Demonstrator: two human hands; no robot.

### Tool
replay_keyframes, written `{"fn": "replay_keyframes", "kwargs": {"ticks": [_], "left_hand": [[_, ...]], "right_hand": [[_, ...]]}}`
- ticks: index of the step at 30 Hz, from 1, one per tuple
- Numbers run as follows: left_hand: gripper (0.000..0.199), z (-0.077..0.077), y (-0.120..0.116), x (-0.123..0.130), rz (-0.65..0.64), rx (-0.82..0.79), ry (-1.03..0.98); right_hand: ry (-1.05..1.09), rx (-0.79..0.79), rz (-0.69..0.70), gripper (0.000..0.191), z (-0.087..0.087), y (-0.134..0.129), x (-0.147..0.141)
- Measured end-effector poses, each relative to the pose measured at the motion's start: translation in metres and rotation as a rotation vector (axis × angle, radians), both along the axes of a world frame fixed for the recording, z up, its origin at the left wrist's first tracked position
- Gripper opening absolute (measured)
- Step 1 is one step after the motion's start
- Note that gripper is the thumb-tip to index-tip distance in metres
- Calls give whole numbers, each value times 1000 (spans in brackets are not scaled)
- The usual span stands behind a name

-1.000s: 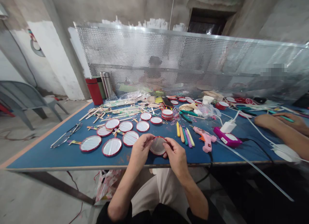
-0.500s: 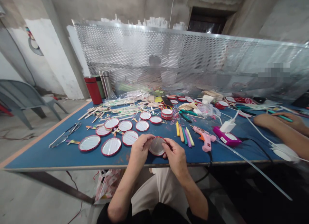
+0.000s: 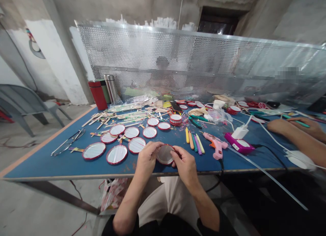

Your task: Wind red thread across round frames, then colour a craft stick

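Note:
Between my two hands, just above the table's front edge, is a small round mirror (image 3: 165, 155) with a dark red rim. My left hand (image 3: 149, 157) is closed on its left side, and my right hand (image 3: 184, 160) pinches its right side, thumb near the face. The mirror's face tilts up toward me; fingertips behind it are hidden. Left of my hands lie several similar red-rimmed mirrors (image 3: 117, 155), some with wooden sticks attached. To the right are several crayon-like coloured sticks (image 3: 195, 142) and a pink glue gun (image 3: 216, 144).
Loose wooden sticks (image 3: 122, 118), a red flask (image 3: 98, 95) and eyeglasses (image 3: 67, 142) are on the blue table (image 3: 63, 168). A purple power box (image 3: 238, 144) with cables sits at right, near another person's arm (image 3: 290, 136). A perforated metal panel (image 3: 137, 53) stands behind.
Almost nothing differs. Both hands keep hold of the mirror in the same place, and the view has shifted very slightly.

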State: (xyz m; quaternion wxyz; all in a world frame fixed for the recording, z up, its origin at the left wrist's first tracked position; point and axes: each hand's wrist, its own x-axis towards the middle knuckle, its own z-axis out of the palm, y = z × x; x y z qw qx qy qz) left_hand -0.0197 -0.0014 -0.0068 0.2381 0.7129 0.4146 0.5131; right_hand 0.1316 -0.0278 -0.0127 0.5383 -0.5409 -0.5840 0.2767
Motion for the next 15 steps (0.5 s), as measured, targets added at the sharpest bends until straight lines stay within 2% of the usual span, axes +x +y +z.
{"fn": "replay_keyframes", "kwargs": {"ticks": [5,10,15], "left_hand": [[26,-2,-1,-1,-36,-94,-61],[59,-5,-1,2,-75,-129,-68],[98,-7,-2,6,-48,43,184]], "right_hand": [[7,-6,-1,21,3,-1,-1],[68,-18,-39,25,3,-1,-2],[107,6,-85,25,-2,2,-1]]}}
